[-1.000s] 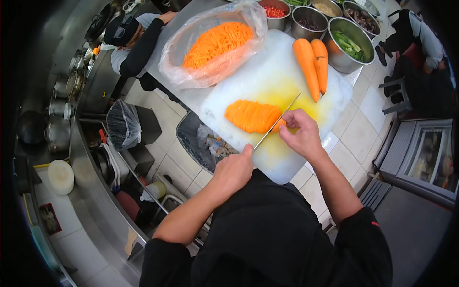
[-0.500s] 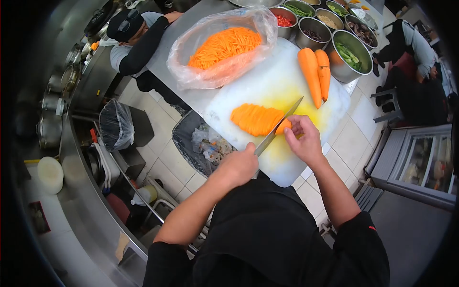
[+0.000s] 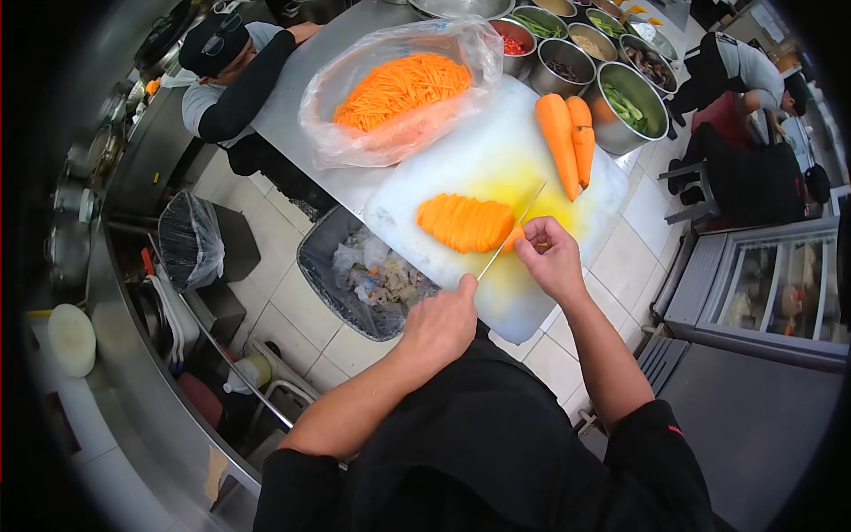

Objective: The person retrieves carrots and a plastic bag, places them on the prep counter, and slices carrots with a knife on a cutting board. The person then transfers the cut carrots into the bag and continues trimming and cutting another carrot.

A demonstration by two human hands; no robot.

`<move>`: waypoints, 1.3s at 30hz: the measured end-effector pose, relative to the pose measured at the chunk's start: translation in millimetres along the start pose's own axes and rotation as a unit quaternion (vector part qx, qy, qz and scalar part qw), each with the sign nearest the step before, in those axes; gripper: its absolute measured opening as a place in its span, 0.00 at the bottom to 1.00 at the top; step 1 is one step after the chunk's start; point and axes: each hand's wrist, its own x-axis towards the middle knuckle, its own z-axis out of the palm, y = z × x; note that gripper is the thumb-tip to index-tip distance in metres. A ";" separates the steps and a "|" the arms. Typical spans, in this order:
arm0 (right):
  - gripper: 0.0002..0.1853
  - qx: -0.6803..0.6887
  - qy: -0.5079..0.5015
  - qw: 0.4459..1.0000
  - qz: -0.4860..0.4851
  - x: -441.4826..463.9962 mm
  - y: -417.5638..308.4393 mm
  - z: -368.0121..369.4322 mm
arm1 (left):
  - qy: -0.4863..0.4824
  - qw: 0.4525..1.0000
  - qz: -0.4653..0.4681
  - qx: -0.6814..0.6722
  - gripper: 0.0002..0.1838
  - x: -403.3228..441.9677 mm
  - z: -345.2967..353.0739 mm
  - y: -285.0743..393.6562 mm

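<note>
My left hand (image 3: 443, 324) is closed around the handle of a kitchen knife (image 3: 490, 261), whose thin blade stands nearly edge-on and points away to the upper right. My right hand (image 3: 551, 257) pinches a small carrot end (image 3: 515, 238) right beside the blade. Left of the knife, a row of overlapping carrot slices (image 3: 463, 223) leans on the white cutting board (image 3: 399, 202), which is stained yellow near the middle. Peeled whole carrots (image 3: 558, 142) lie behind my right hand. Fingertips partly hide the carrot end.
A clear plastic bag (image 3: 321, 133) holds shredded carrot (image 3: 403, 91). Several metal containers (image 3: 631, 106) with cut vegetables line the board's far right. Below the board's left edge stands a lined bin (image 3: 321, 275). One person (image 3: 239, 80) leans at the table; another person (image 3: 749, 80) is at right.
The carrot piece in my right hand has become much smaller, and the slices now reach the blade. The knife has turned more edge-on. The whole view has shifted slightly.
</note>
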 end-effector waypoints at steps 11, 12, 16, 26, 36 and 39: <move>0.10 0.062 -0.021 0.997 -0.043 8.8 3.4 -3.9 | 0.008 0.998 -0.068 -0.014 0.11 -3.9 8.5 15.1; 0.10 0.064 -0.021 0.996 -0.053 9.3 5.1 -4.3 | 0.011 0.998 -0.066 -0.013 0.11 -6.8 8.3 16.7; 0.10 0.048 -0.029 0.996 -0.068 10.0 0.9 -6.9 | 0.022 0.997 -0.077 0.001 0.10 -35.8 -9.6 27.9; 0.10 0.032 -0.038 0.995 -0.092 10.8 -3.7 -10.1 | 0.024 0.996 -0.087 0.025 0.08 -69.7 -15.9 28.2; 0.10 0.032 -0.040 0.995 -0.086 9.5 1.2 -10.9 | 0.022 0.997 -0.075 -0.002 0.09 -43.0 -2.9 25.7; 0.10 0.022 -0.034 0.995 -0.091 9.6 2.8 -11.0 | 0.020 0.997 -0.074 0.001 0.09 -34.6 -0.4 27.1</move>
